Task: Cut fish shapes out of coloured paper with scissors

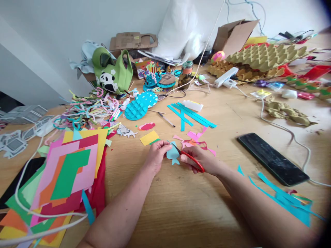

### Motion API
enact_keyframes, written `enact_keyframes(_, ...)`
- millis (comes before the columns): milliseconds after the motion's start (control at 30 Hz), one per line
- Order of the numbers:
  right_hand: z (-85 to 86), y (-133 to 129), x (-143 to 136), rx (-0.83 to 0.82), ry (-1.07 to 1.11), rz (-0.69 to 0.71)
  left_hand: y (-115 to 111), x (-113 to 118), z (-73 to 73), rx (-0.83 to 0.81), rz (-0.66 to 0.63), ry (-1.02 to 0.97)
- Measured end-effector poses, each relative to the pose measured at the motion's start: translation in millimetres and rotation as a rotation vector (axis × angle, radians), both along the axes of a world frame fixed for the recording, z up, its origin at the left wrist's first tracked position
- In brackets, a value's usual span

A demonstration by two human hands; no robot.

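Note:
My left hand (158, 154) pinches a small light-blue paper piece (172, 155) by its upper left side. The piece has a rounded body and a forked lower end. My right hand (198, 159) grips red-handled scissors (194, 162), whose blades reach the upper edge of the blue paper. Pink and orange paper scraps (196, 137) lie just beyond my right hand. A yellow paper rectangle (149, 138), with a green piece partly under it, rests beyond my left hand.
Coloured paper sheets (69, 172) are stacked at left, below tangled pipe cleaners (90, 106). Blue strips (192, 115) and a pen (167, 120) lie ahead. A black phone (272, 158) and white cable are at right. Egg trays (266, 57) stand at the back right.

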State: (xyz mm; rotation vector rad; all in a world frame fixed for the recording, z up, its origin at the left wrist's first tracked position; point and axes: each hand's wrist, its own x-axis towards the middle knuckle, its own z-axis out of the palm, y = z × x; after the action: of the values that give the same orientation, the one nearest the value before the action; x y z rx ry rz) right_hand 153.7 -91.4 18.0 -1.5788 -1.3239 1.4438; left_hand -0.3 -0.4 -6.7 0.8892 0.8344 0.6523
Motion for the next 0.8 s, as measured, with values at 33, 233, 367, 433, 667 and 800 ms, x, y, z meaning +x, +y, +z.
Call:
enact_keyframes(33, 0.2, 0.0, 0.0, 0.003, -0.001, 0.001, 0.0, 0.2, -0.2, 0.003, 0.003, 0.001)
enact_keyframes(233, -0.4, 0.0, 0.4, 0.013, 0.036, 0.007, -0.4, -0.1, -0.5, 0.018, -0.011, 0.011)
enact_keyframes(367, -1.6, 0.3, 1.1, 0.010, 0.041, 0.010, -0.6, -0.6, 0.2, 0.014, -0.030, 0.023)
enact_keyframes(433, -1.9, 0.2, 1.4, 0.007, 0.036, 0.001, -0.4, -0.5, 0.0, 0.011, -0.033, 0.017)
enact_keyframes(667, -0.7, 0.4, 0.6, -0.015, 0.021, -0.015, -0.4, -0.9, 0.9, -0.011, -0.028, 0.006)
enact_keyframes(800, 0.0, 0.4, -0.3, -0.012, 0.012, -0.023, -0.5, -1.1, 1.7, -0.023, -0.023, 0.002)
